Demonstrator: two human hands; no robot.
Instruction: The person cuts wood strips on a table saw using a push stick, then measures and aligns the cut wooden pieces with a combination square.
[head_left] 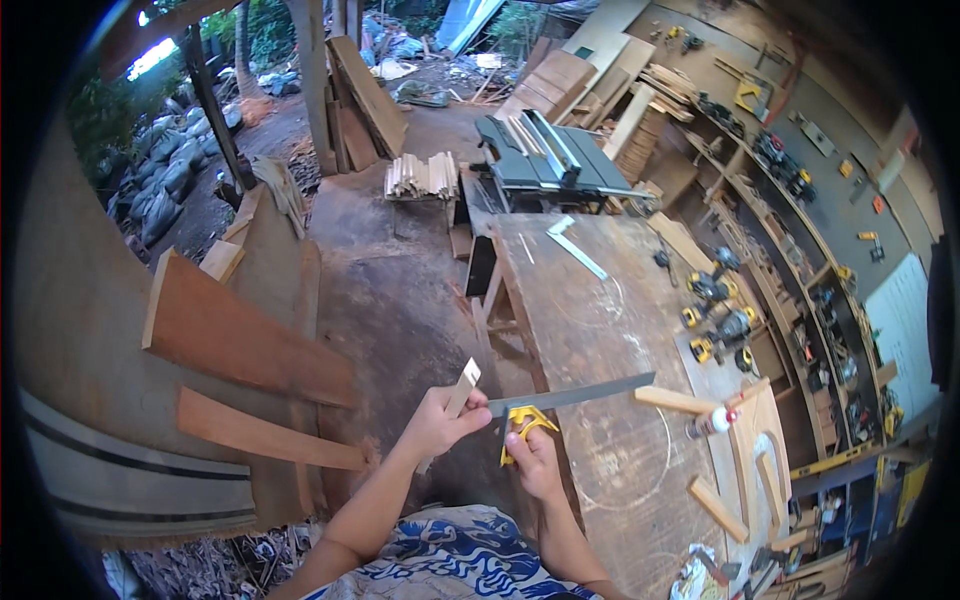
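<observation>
Wood strip: held up in front of the person's body, a slim pale wood strip (463,389) between body and counter.
Strip's direction: long axis slanting from lower left to upper right, its upper end pointing away from the body and slightly rightward.
Hands: the left hand (443,422) pinches the strip between thumb and fingers; the right hand (537,465) is wrapped around the yellow head of a combination square (580,394).
Square's direction: dark blade running nearly sideways, far end to the right and tilted a little upward over the counter edge; its near end lies close to the left fingertips, contact unclear.
Counter: a worn brown wooden counter (600,330) at the right, marked with faint circles; it carries an L-shaped square (577,247), cordless drills (710,288), a glue bottle (712,422) and shaped wooden pieces (718,508).
Beyond: a table saw (550,160), with a stack of strips (421,177) to its left.
Left side: brown boards (245,330) above a stained floor (375,290).
Room: open-sided workshop; tool-filled shelves (770,245) and a whiteboard (900,315) right, filled sacks (165,175) outside left.
</observation>
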